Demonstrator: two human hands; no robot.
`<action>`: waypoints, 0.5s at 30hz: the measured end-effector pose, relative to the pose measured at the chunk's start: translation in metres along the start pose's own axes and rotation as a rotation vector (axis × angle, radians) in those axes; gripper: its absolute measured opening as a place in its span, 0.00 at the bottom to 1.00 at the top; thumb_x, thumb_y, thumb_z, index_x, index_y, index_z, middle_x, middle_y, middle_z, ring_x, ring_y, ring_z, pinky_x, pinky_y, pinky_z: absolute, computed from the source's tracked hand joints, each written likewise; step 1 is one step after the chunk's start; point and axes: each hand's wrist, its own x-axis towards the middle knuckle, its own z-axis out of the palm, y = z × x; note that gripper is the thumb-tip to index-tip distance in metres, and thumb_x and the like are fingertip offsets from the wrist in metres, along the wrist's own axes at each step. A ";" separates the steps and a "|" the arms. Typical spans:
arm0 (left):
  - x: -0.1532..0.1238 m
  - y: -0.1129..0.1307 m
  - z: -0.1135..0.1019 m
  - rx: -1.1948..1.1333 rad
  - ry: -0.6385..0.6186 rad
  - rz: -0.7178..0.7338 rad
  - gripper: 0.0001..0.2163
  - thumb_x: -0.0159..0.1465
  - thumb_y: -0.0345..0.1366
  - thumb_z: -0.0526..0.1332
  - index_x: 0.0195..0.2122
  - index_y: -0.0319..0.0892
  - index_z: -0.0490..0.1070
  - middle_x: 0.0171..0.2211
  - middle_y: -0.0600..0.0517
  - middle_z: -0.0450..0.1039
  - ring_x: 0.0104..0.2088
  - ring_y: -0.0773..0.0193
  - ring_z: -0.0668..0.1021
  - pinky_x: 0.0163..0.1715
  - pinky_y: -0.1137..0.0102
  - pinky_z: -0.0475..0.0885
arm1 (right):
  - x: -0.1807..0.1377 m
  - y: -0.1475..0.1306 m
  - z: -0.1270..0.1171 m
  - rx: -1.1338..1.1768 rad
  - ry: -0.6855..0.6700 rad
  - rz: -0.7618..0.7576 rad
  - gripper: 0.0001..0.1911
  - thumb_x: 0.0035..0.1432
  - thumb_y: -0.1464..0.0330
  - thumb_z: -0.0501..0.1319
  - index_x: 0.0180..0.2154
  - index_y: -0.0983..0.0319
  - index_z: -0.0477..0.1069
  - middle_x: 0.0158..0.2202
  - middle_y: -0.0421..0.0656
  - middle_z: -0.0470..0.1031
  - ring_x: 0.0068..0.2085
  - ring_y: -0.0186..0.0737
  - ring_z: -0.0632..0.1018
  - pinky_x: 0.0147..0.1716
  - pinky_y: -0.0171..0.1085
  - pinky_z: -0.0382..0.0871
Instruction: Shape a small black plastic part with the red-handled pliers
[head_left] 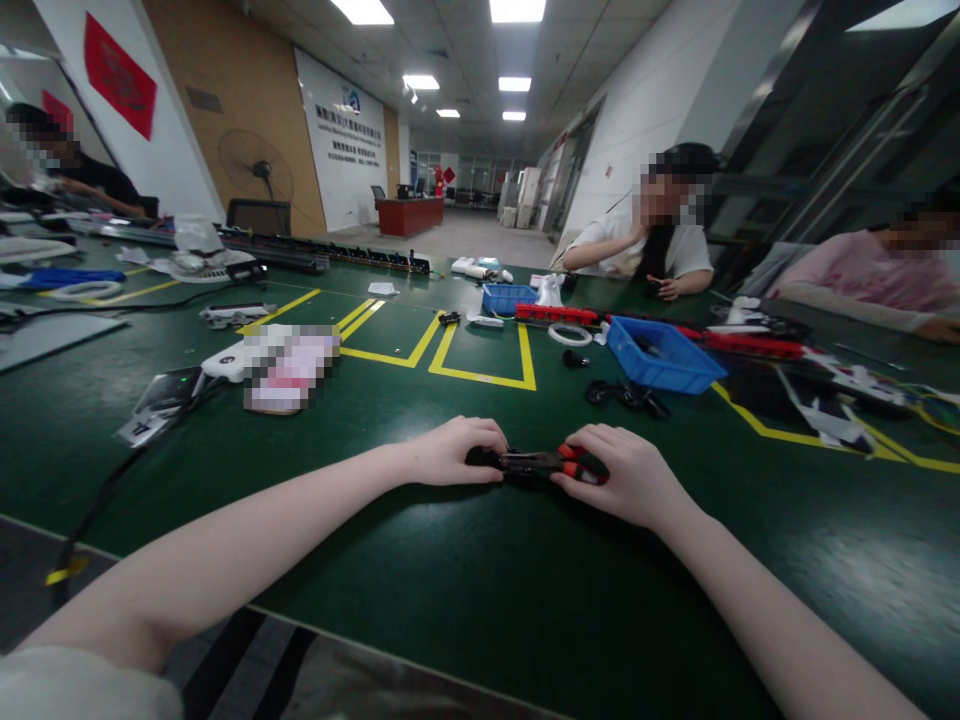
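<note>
My right hand (634,472) is closed round the red and black handles of a pair of pliers (536,462), whose dark metal jaws point left. On the other side, my left hand (457,452) has its fingers closed on a small black part (482,457) at the jaw end. The fingers hide much of that part, and I cannot tell whether the jaws grip it. Both hands are low over the green table (337,580), near its front edge.
Ahead on the right stands a blue bin (664,355), with black cables (626,396) lying before it. A phone (291,370) and a white device (232,358) lie to the left. Yellow tape (484,378) marks the tabletop. A co-worker (675,230) sits across the table.
</note>
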 end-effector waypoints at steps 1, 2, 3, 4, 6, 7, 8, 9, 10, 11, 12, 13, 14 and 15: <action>0.000 0.000 0.000 0.003 -0.003 -0.001 0.08 0.64 0.35 0.65 0.42 0.39 0.73 0.46 0.46 0.74 0.46 0.59 0.77 0.47 0.66 0.70 | 0.000 0.000 -0.001 -0.003 0.009 0.000 0.15 0.57 0.56 0.63 0.38 0.61 0.72 0.36 0.46 0.78 0.35 0.43 0.78 0.34 0.41 0.69; 0.000 0.000 0.000 0.005 -0.004 -0.001 0.08 0.64 0.35 0.65 0.42 0.39 0.73 0.46 0.46 0.74 0.46 0.59 0.77 0.47 0.66 0.70 | 0.000 -0.001 -0.001 -0.007 0.017 -0.003 0.14 0.57 0.56 0.63 0.38 0.61 0.72 0.36 0.46 0.78 0.35 0.43 0.77 0.35 0.41 0.69; 0.000 0.000 0.000 0.007 -0.003 0.001 0.08 0.64 0.35 0.65 0.42 0.39 0.73 0.46 0.46 0.74 0.46 0.59 0.77 0.47 0.66 0.70 | 0.000 -0.001 -0.001 -0.011 0.025 -0.007 0.14 0.57 0.57 0.63 0.38 0.61 0.72 0.36 0.46 0.78 0.35 0.44 0.77 0.35 0.42 0.69; 0.000 -0.001 0.001 0.009 -0.003 0.003 0.08 0.64 0.35 0.65 0.42 0.39 0.73 0.46 0.46 0.74 0.46 0.59 0.77 0.47 0.66 0.70 | 0.001 -0.002 0.000 -0.014 0.034 -0.012 0.14 0.57 0.57 0.64 0.38 0.61 0.72 0.36 0.46 0.78 0.36 0.44 0.77 0.36 0.42 0.69; 0.000 -0.002 0.001 0.008 0.000 0.010 0.08 0.64 0.35 0.65 0.43 0.39 0.73 0.46 0.47 0.74 0.46 0.59 0.77 0.47 0.67 0.70 | 0.001 -0.003 0.002 -0.015 0.052 -0.026 0.14 0.56 0.57 0.64 0.37 0.61 0.71 0.36 0.46 0.78 0.37 0.45 0.77 0.38 0.44 0.70; 0.000 -0.002 0.002 0.008 0.001 0.011 0.08 0.64 0.36 0.65 0.43 0.40 0.73 0.46 0.47 0.74 0.46 0.59 0.77 0.47 0.67 0.70 | 0.002 -0.004 0.003 -0.013 0.058 -0.036 0.14 0.56 0.57 0.64 0.37 0.61 0.71 0.36 0.47 0.78 0.37 0.45 0.77 0.39 0.44 0.70; 0.000 -0.003 0.002 0.007 0.003 0.012 0.08 0.64 0.36 0.65 0.43 0.40 0.73 0.46 0.47 0.74 0.46 0.59 0.77 0.47 0.67 0.70 | 0.002 -0.005 0.005 -0.012 0.064 -0.046 0.14 0.56 0.57 0.64 0.37 0.61 0.71 0.35 0.47 0.78 0.38 0.46 0.77 0.40 0.45 0.70; 0.000 -0.003 0.003 0.007 0.002 0.012 0.08 0.64 0.36 0.65 0.43 0.40 0.73 0.46 0.47 0.74 0.46 0.59 0.77 0.47 0.67 0.70 | 0.002 -0.005 0.006 -0.011 0.067 -0.056 0.14 0.56 0.57 0.64 0.37 0.61 0.71 0.35 0.47 0.78 0.38 0.46 0.77 0.41 0.45 0.71; 0.000 -0.003 0.003 0.006 0.001 0.011 0.08 0.64 0.36 0.65 0.43 0.40 0.73 0.46 0.47 0.74 0.46 0.59 0.77 0.47 0.66 0.70 | 0.003 -0.006 0.008 -0.010 0.070 -0.065 0.14 0.56 0.58 0.64 0.37 0.61 0.71 0.36 0.47 0.78 0.38 0.46 0.77 0.42 0.46 0.71; 0.000 -0.003 0.003 0.005 0.000 0.009 0.08 0.64 0.36 0.65 0.42 0.40 0.73 0.46 0.47 0.74 0.46 0.59 0.77 0.47 0.66 0.70 | 0.003 -0.007 0.009 -0.010 0.076 -0.073 0.14 0.56 0.58 0.64 0.37 0.61 0.71 0.36 0.47 0.78 0.38 0.46 0.77 0.44 0.46 0.71; 0.000 -0.003 0.002 0.004 -0.002 0.007 0.08 0.63 0.36 0.65 0.42 0.40 0.73 0.46 0.46 0.74 0.46 0.58 0.77 0.47 0.66 0.70 | 0.003 -0.007 0.011 -0.009 0.084 -0.078 0.13 0.56 0.58 0.64 0.37 0.61 0.71 0.36 0.47 0.78 0.39 0.46 0.77 0.45 0.47 0.70; 0.000 -0.002 0.002 0.001 -0.002 0.007 0.08 0.63 0.36 0.65 0.42 0.40 0.73 0.46 0.47 0.74 0.46 0.58 0.77 0.47 0.66 0.70 | 0.003 -0.007 0.012 -0.008 0.093 -0.083 0.13 0.56 0.58 0.65 0.37 0.61 0.71 0.36 0.47 0.78 0.39 0.47 0.78 0.46 0.47 0.70; 0.000 -0.002 0.002 0.000 -0.004 0.006 0.08 0.63 0.36 0.65 0.42 0.40 0.73 0.46 0.47 0.74 0.46 0.58 0.77 0.47 0.66 0.70 | 0.003 -0.008 0.012 -0.007 0.101 -0.087 0.13 0.56 0.58 0.65 0.37 0.61 0.71 0.36 0.47 0.78 0.39 0.47 0.78 0.47 0.48 0.70; 0.000 -0.001 0.002 -0.001 -0.006 0.006 0.07 0.64 0.36 0.65 0.42 0.40 0.73 0.46 0.47 0.74 0.46 0.58 0.77 0.47 0.67 0.70 | 0.003 -0.008 0.013 -0.005 0.107 -0.091 0.14 0.56 0.58 0.65 0.38 0.61 0.71 0.36 0.47 0.78 0.39 0.47 0.78 0.48 0.48 0.70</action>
